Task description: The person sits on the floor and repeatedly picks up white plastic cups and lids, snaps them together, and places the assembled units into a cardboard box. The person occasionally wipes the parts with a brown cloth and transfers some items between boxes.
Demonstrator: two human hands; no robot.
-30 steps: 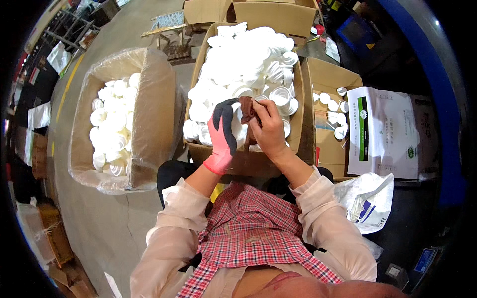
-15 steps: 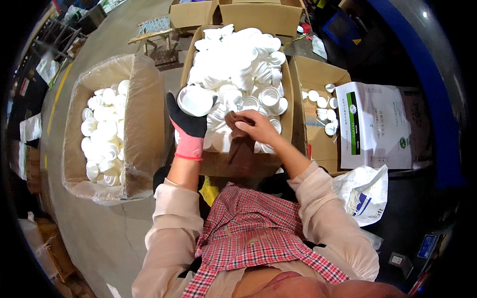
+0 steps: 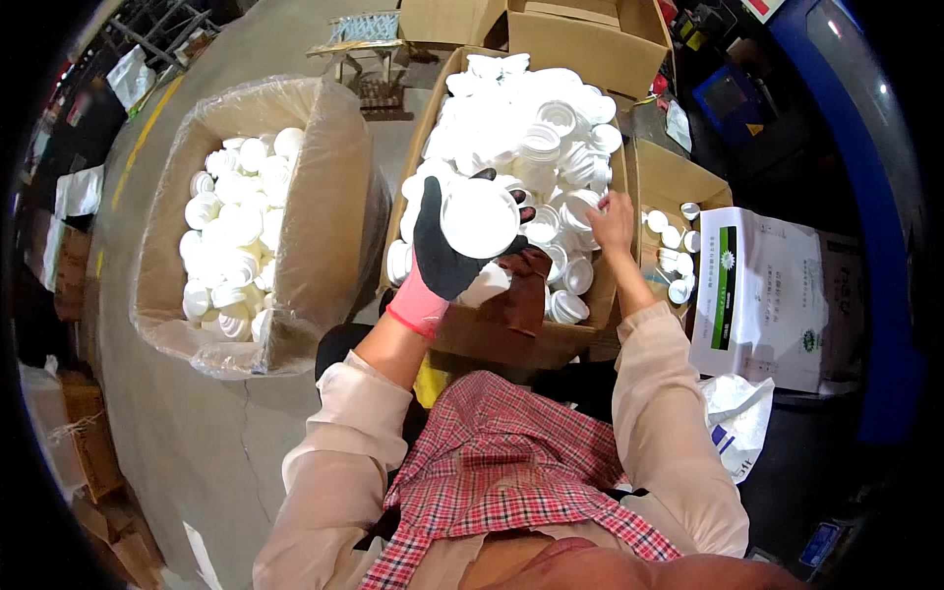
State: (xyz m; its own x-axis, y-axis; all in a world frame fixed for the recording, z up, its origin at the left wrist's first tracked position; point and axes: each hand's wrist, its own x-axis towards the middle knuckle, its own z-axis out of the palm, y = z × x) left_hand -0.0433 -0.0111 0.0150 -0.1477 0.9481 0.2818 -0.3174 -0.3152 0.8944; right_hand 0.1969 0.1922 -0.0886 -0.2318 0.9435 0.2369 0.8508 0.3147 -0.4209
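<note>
My left hand (image 3: 444, 248), in a black-and-pink glove, holds a round white plastic lid (image 3: 480, 220), its broad flat face turned up. Fingertips show beyond the lid's right edge. My bare right hand (image 3: 616, 224) is at the right side of the heaped carton, its fingers closed at the rim of another white lid (image 3: 579, 209). Below and between my hands, a brown cloth (image 3: 527, 291) drapes over the near edge of the cardboard carton (image 3: 462, 334). White lids fill that carton in a high heap (image 3: 521, 113).
On the left stands a plastic-lined carton (image 3: 329, 187) with more white lids (image 3: 236, 216). A smaller carton (image 3: 678, 162) at right holds several small white pieces. Beside it lie a printed white sheet (image 3: 767, 285) and a white bag (image 3: 737, 418). Open cartons (image 3: 590, 44) stand at the back.
My right hand has let go of the brown cloth and reached right to the lids. My left hand still holds its lid, now over the carton's near side. The whole view has shifted.
</note>
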